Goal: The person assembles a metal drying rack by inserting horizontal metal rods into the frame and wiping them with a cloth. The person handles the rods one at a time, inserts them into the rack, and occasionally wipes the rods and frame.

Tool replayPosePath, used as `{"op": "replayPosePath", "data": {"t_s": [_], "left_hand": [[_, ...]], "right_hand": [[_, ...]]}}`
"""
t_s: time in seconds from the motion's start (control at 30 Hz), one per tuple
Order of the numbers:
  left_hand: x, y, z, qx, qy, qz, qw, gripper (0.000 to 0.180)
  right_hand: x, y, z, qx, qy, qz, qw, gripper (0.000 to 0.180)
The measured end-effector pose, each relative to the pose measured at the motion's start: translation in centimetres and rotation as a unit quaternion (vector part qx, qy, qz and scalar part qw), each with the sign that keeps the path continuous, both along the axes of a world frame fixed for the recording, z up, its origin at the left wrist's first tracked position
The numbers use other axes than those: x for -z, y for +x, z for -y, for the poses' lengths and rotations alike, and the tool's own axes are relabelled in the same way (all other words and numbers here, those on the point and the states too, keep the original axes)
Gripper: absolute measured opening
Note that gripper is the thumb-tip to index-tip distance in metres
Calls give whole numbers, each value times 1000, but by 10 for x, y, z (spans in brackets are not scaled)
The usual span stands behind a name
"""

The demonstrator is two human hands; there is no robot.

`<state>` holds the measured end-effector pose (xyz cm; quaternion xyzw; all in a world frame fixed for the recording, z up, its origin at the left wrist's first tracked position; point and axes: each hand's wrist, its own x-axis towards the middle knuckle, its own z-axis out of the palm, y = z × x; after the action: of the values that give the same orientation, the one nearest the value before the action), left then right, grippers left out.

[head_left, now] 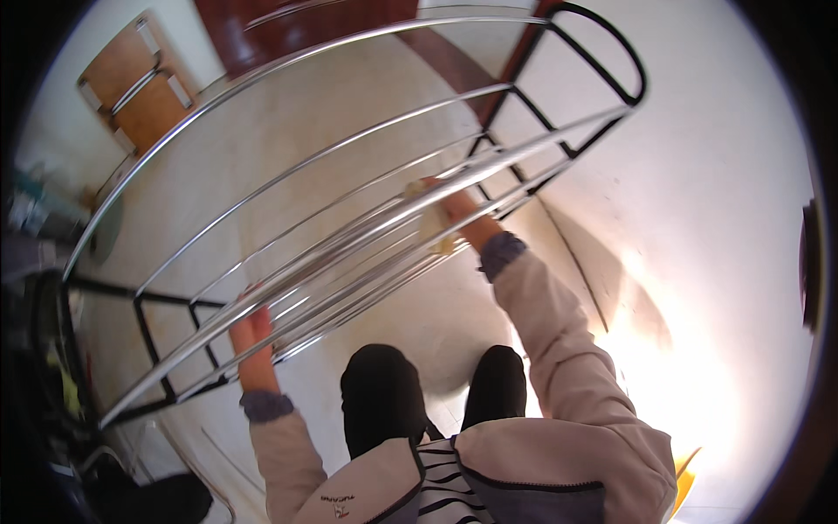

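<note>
A metal rack (375, 225) with long shiny bars and black end frames is held tilted across the view, its right end higher in the picture. My left hand (252, 327) reaches between the bars near the rack's left end, its fingers closed around a bar and partly hidden behind it. Farther right, my right hand (458, 208) presses a pale yellowish cloth (429, 231) around the middle bars. Bars cross in front of this hand and cover some of its fingers. Both hands are slightly blurred.
A folded wooden chair or stool (140, 83) leans on the wall at the far left. Dark red furniture (297, 31) stands at the back. A white wall (698, 175) rises close on the right. Dark items (157, 498) lie at lower left. My knees (381, 393) are below the rack.
</note>
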<state>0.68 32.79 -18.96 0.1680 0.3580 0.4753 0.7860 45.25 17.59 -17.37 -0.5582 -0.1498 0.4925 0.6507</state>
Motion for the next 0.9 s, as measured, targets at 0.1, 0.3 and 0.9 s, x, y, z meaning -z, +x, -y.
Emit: {"op": "replayPosePath", "data": {"t_s": [0.1, 0.3, 0.9], "left_hand": [[-15, -2, 12, -13, -29, -40, 999, 21], [-33, 1, 21, -5, -30, -57, 998, 22], [-27, -4, 18, -3, -25, -68, 997, 22]], "right_hand": [[-6, -5, -6, 38, -67, 53, 996, 32], [4, -2, -13, 38, -67, 33, 997, 32], [53, 11, -19, 25, -43, 98, 994, 33]]}}
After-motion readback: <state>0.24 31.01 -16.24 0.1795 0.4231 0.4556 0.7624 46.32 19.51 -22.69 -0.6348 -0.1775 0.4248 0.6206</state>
